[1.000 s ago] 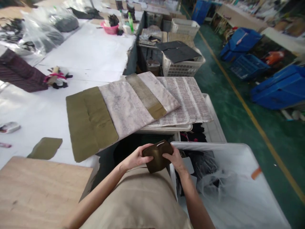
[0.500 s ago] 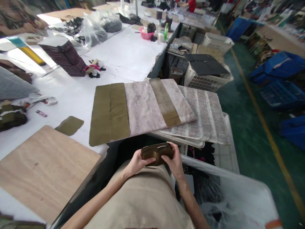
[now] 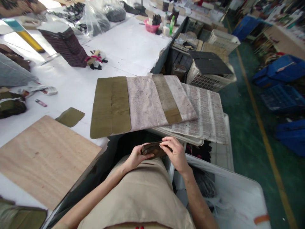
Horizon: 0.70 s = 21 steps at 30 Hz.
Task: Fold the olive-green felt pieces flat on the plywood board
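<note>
A small dark brown folded piece (image 3: pixel 154 149), like a wallet or pouch, is held in front of my body. My left hand (image 3: pixel 138 157) grips its left end, thumb on the near face. My right hand (image 3: pixel 174 152) pinches its upper right edge between thumb and fingers. Just beyond lies a pale, stained board (image 3: pixel 145 105) carrying olive fabric panels (image 3: pixel 111 106) on its left and a narrower olive strip (image 3: pixel 166 98) further right. A small olive scrap (image 3: pixel 71 117) rests on the white table to the left.
A plywood board (image 3: pixel 47 159) lies at the left on the white table (image 3: pixel 124 47). Behind it stands a dark stack (image 3: pixel 66 46). A grey striped board (image 3: pixel 207 111) and a white crate (image 3: pixel 207 74) are at the right. A white bin (image 3: pixel 238 194) sits beside my right arm.
My right hand has shifted its grip from the right end to the upper edge of the brown piece, which is now tilted. The whole view has moved slightly.
</note>
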Available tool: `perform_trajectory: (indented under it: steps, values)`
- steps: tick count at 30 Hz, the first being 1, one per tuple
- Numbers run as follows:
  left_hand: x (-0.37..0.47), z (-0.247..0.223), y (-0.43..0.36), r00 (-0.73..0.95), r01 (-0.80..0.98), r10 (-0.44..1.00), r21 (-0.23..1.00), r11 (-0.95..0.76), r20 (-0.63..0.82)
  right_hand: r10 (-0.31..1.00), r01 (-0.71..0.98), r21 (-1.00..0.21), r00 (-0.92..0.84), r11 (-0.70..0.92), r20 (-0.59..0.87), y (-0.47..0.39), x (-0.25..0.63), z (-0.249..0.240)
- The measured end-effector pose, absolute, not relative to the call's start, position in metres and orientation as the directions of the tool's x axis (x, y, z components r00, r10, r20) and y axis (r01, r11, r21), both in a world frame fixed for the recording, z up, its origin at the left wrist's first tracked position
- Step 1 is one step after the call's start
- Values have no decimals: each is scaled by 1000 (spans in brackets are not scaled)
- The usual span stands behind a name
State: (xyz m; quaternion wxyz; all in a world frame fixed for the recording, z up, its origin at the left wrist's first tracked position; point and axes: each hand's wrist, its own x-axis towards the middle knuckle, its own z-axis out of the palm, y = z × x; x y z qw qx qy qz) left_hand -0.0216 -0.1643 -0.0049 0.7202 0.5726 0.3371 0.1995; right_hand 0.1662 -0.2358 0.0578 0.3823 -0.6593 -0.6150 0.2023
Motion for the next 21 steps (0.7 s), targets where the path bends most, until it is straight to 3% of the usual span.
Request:
perform_trajectory:
  steps: [10, 21]
  values:
    - [-31, -11, -163, 750, 113, 597, 945, 306, -284, 985, 797, -591, -31, 128, 172, -233, 162, 66]
    - [-32, -19, -159, 747, 143, 588, 938, 315, -311, 989, 876, -475, -18, 88, 150, -238, 154, 70]
